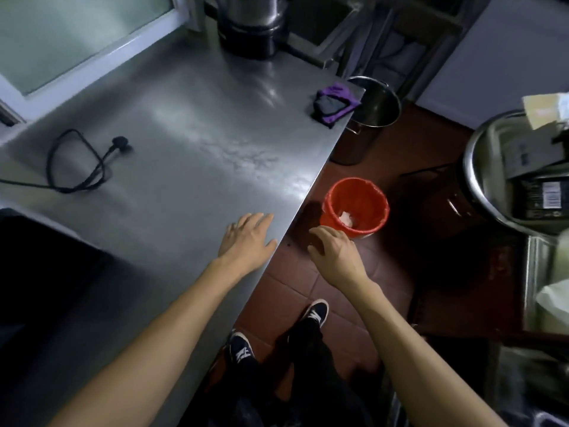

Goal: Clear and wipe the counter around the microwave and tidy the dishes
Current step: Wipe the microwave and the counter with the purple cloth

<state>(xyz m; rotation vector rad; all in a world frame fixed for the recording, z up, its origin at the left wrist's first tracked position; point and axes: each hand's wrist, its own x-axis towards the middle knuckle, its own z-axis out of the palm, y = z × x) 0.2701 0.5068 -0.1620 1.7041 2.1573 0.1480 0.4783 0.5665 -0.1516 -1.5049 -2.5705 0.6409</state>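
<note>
Stainless steel counter, the landmark for all entries below; wet streaks show on its middle, toward the front edge. Item: black power cord with plug, looped on the counter's far-left part, running off toward a dark appliance at the left, too dim for me to identify. Item: purple and black cloth, folded, on the counter's far right corner at the edge. Item: metal pot-shaped appliance, standing at the counter's back. Item: my left hand, flat on the counter just inside its front edge, fingers straight and spread, holding nothing. Item: my right hand, off the counter, over the tiled floor just beyond the edge, fingers loosely curled downward, holding nothing. Item: red bucket on the floor beside the counter edge, just past my right hand, white scrap inside. Item: steel stockpot on the floor below the cloth corner.
</note>
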